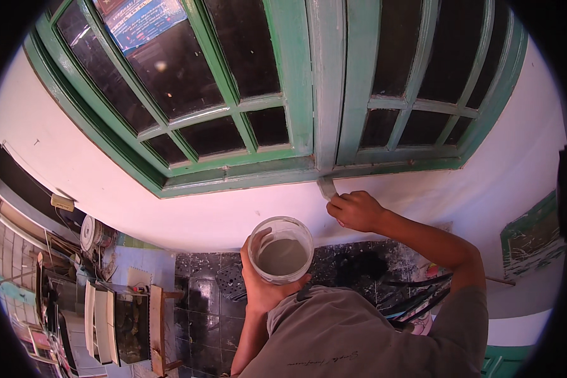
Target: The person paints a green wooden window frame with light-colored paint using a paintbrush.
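Note:
My left hand (263, 286) grips a round clear plastic tub (253, 251) with grey paint inside, held at lower centre over the tiled floor. Right of it and higher, my right hand (359, 211) is closed on what looks like a paintbrush (326, 188), its grey-coated head tilted up at the bottom edge of the window frame, below the middle post; whether it touches is unclear. The frame (246, 176) is painted in uneven greens and greys, with glass panes in two halves. A pale pink wall (220, 214) runs beneath it.
At lower left stand a wooden-legged stand (156, 321), a white bucket (91, 233) and assorted clutter. A black perforated object (230, 280) lies on the speckled dark tile floor (195, 315). Dark hoses or bars (416, 299) are behind my right arm. A small green-framed panel (526, 233) is at right.

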`<state>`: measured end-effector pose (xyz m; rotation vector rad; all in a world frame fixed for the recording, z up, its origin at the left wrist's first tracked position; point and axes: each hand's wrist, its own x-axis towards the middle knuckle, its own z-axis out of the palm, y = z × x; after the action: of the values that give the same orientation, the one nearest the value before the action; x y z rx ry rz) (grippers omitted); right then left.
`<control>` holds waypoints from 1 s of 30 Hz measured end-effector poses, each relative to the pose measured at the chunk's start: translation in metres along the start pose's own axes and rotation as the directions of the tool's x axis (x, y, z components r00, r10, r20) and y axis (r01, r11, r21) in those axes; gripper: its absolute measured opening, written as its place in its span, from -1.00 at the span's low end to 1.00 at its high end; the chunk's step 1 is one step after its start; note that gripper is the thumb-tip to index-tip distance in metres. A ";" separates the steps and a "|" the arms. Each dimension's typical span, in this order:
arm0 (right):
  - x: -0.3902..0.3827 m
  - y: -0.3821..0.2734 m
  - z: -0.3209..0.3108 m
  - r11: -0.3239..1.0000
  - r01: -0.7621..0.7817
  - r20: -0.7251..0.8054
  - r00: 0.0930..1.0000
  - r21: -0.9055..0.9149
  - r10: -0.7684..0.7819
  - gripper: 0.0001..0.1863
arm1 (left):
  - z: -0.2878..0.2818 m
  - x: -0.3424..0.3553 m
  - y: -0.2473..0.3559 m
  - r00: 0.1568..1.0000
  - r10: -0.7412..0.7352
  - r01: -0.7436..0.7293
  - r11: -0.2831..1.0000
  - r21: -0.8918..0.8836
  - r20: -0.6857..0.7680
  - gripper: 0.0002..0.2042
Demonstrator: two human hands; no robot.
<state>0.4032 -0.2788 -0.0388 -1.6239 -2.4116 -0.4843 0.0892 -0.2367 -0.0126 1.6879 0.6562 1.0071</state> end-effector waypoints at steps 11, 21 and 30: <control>0.051 0.070 -0.096 0.889 -0.203 -0.056 0.967 0.411 0.247 -0.93 | -0.003 -0.002 0.002 0.999 0.046 -0.046 0.999 0.023 -0.002 0.16; 0.061 0.052 -0.129 0.859 -0.200 0.080 0.980 0.471 0.184 -0.90 | -0.006 0.004 -0.006 0.995 0.093 -0.090 0.992 0.089 -0.038 0.16; 0.047 0.073 -0.129 0.900 -0.212 -0.038 0.969 0.381 0.244 -0.92 | 0.000 0.008 -0.007 0.998 0.054 -0.053 0.998 0.012 -0.018 0.18</control>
<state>0.4505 -0.2611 0.1081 -1.6418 -2.0556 -0.0426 0.0935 -0.2276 -0.0170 1.7162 0.6331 1.0596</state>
